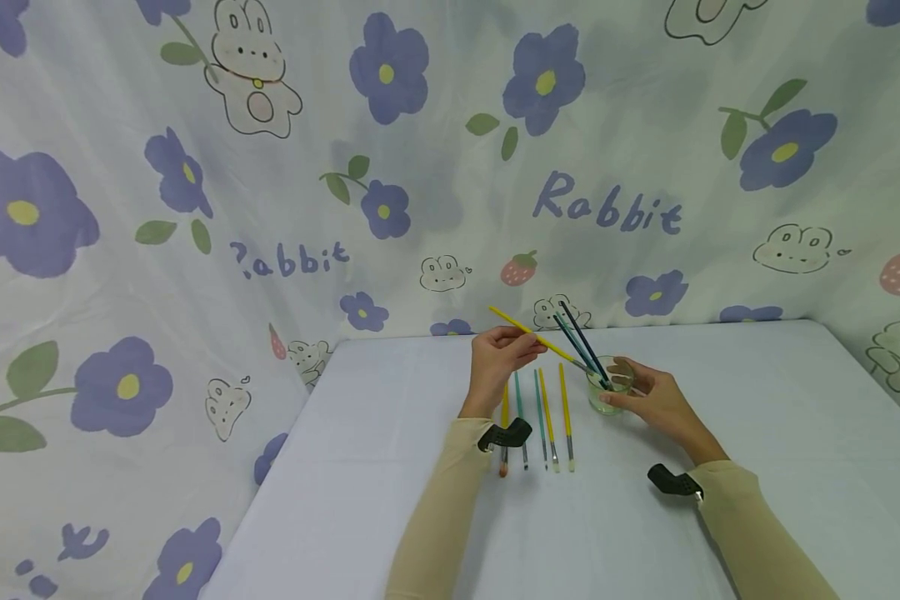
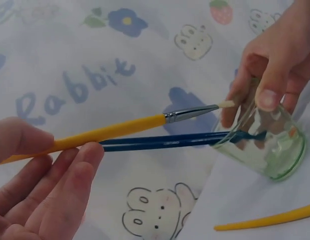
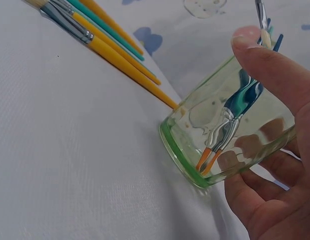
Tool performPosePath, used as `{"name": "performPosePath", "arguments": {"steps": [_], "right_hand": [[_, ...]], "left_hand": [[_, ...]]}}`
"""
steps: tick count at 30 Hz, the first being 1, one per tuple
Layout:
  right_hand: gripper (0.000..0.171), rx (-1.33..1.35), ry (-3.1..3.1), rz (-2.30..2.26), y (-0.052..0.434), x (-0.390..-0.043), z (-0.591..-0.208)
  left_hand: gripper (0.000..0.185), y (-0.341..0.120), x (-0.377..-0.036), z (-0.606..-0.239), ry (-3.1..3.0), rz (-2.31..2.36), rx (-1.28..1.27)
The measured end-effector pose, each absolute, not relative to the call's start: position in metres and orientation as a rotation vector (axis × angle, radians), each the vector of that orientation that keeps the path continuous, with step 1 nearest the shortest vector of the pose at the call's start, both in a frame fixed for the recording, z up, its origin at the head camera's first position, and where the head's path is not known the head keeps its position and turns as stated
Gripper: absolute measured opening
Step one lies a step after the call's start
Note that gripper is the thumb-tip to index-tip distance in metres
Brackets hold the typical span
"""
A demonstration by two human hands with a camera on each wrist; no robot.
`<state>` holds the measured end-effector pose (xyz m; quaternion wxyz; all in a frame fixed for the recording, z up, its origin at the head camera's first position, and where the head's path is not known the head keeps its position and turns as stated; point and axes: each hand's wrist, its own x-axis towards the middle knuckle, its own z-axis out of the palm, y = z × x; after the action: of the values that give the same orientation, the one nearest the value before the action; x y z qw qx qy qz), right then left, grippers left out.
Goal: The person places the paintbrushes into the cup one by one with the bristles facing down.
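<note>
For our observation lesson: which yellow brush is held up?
The yellow brush the left hand pinches, pointing at the glass; the other yellow brushes lie on the table.

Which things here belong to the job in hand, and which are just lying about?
In the job:
Yellow-handled paintbrush, pinched by the left hand
Clear green-tinted glass cup, held by the right hand
Blue-handled paintbrushes leaning in the cup
Probably the five yellow- and teal-handled paintbrushes in a row

Just surroundings:
White table
White fabric backdrop with purple flowers and rabbits
</note>
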<state>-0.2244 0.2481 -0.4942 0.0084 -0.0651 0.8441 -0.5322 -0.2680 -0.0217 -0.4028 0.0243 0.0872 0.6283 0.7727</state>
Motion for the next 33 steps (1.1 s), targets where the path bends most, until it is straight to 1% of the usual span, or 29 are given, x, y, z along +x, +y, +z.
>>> {"name": "performPosePath", "arguments": {"steps": [12,20,33], "right_hand": [[0.089,-0.182,2.617,-1.677,0.247,-0.225,-0.494],[0.088,-0.187,2.615,-1.689,0.248,-0.225,-0.494],[0.088,-0.185,2.622,-1.675,0.248,-0.225,-0.494]], "left_hand": [[0.017,-0.003,-0.268,-0.412,2.062,2.291,0.243],[0.019,0.004,-0.263,-0.415,2.123,2.236,0.307],[0.014,0.01,-0.264,-0.424,2.123,2.204,0.345]]}}
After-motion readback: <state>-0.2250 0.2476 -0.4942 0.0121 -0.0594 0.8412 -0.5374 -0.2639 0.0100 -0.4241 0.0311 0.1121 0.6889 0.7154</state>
